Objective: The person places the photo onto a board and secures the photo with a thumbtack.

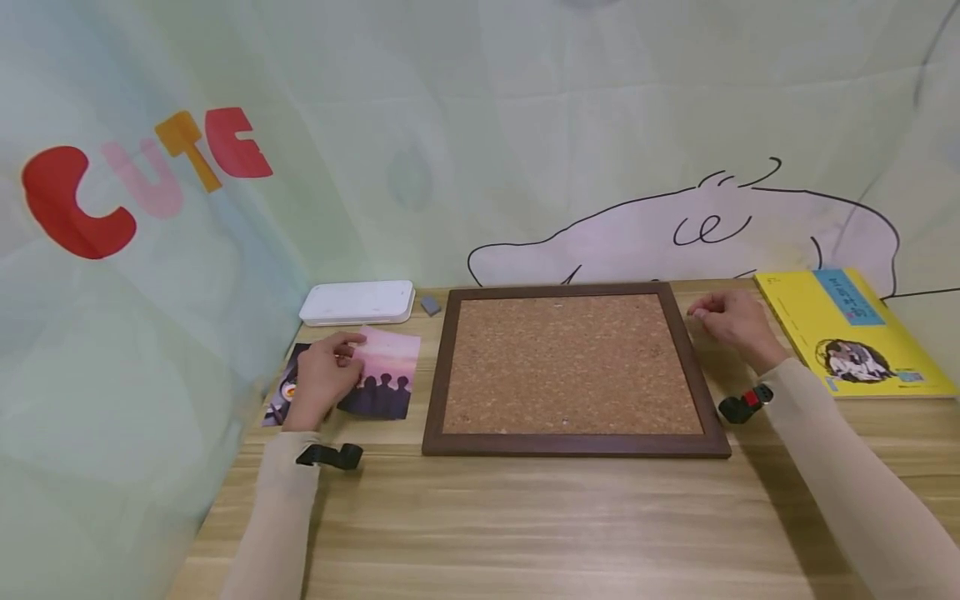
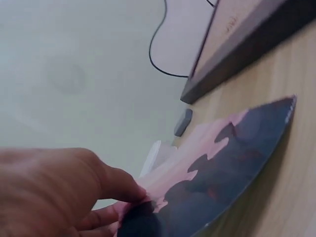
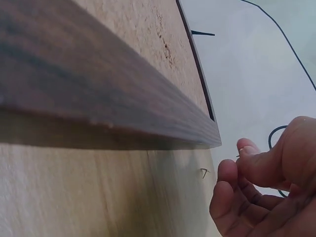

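Note:
My left hand [image 1: 322, 377] pinches the left edge of a photo print [image 1: 387, 367] with a pink sky and dark silhouettes. In the left wrist view the print [image 2: 212, 168] bends, part of it raised off the table. A darker print [image 1: 281, 400] lies beside it, partly hidden by this hand. Beyond the right side of the wood-framed corkboard [image 1: 570, 367], my right hand [image 1: 738, 323] holds thumb and fingertips together. The right wrist view shows a tiny metal point, apparently a thumbtack [image 3: 238, 156], between them. Another small tack [image 3: 204, 172] lies on the table close by.
A white case [image 1: 357, 302] and a small grey block [image 1: 431, 305] sit at the back left. At the right lies a yellow book [image 1: 855, 333]. Printed fabric [image 1: 420, 167] hangs along the table's back and left sides.

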Available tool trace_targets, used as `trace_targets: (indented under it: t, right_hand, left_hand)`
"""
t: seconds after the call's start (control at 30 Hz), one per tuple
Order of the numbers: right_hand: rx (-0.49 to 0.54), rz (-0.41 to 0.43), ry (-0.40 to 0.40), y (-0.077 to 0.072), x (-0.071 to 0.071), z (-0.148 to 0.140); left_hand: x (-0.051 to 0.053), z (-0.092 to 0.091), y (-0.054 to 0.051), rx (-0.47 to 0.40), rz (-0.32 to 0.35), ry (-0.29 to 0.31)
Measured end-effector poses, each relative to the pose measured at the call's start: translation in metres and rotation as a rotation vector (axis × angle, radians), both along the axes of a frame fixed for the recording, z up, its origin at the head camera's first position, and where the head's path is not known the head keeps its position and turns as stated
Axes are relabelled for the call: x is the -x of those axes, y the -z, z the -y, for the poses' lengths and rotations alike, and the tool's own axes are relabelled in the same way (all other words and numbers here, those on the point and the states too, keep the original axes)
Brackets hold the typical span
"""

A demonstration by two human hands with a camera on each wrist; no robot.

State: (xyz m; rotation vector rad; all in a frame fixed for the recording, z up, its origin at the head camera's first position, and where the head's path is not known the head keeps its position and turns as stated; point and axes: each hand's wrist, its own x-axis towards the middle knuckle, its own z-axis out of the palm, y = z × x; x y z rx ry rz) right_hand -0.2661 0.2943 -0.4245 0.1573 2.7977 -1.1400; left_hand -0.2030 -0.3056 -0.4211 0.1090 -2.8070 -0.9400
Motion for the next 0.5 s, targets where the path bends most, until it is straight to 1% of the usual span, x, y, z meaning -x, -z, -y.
trace_targets:
  t: [0.17,0.23,0.37,0.5]
  right_hand:
    - [0.044,-0.065,-0.010,0.000,0.001,0.004]
    - [0.059,-0.089,-0.013,0.000,0.001,0.006]
    - [0.065,-0.129,-0.001,-0.001,0.001,0.011]
    - [0.076,-0.153,0.008,-0.006,0.000,0.017]
  left_hand:
    - [-0.001,0.000,-0.004,-0.077,-0.013,-0.066]
    - [-0.002,-0.002,-0.006,-0.110,-0.016,-0.084]
    - [-0.003,-0.007,-0.012,-0.189,0.005,-0.088]
    - [0.000,-0.012,-0.016,-0.248,0.014,-0.077]
